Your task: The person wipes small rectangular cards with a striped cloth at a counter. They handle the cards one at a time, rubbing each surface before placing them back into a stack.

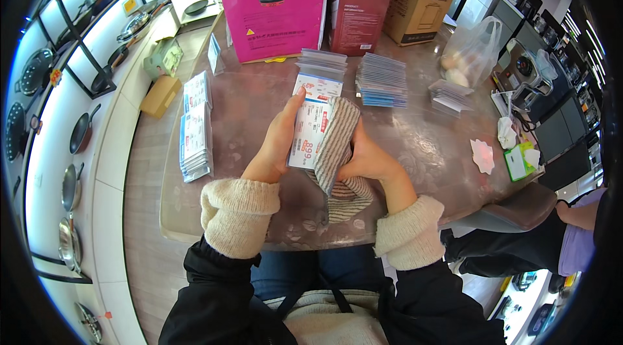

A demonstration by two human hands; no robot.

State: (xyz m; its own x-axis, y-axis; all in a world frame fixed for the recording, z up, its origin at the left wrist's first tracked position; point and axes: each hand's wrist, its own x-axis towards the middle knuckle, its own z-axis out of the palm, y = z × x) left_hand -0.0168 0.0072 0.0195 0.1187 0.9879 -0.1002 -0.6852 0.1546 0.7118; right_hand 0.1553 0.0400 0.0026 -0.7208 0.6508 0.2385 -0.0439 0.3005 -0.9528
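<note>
My left hand point(278, 143) grips a price tag in a clear stand point(305, 143) by its left edge, thumb on the printed face. A brown-and-cream striped cloth point(336, 145) is bunched in my right hand point(372, 155) and wraps the stand's right side. The cloth's loose end hangs down below the tag near the table's front edge. Just beyond the held tag lies a row of similar tag stands point(319, 83), partly hidden behind it. To the left stretches another row of printed tags point(195, 131). A stack of clear stands point(382, 80) sits to the right.
At the table's point(413, 136) back stand a pink carton point(275, 24), a red carton point(362, 4) and an open cardboard box point(418, 4). Further right are a plastic bag point(472, 53), more stands point(450, 97) and a green tissue pack point(521, 161). A seated person point(530, 243) is at right; pan shelves point(104, 116) line the left.
</note>
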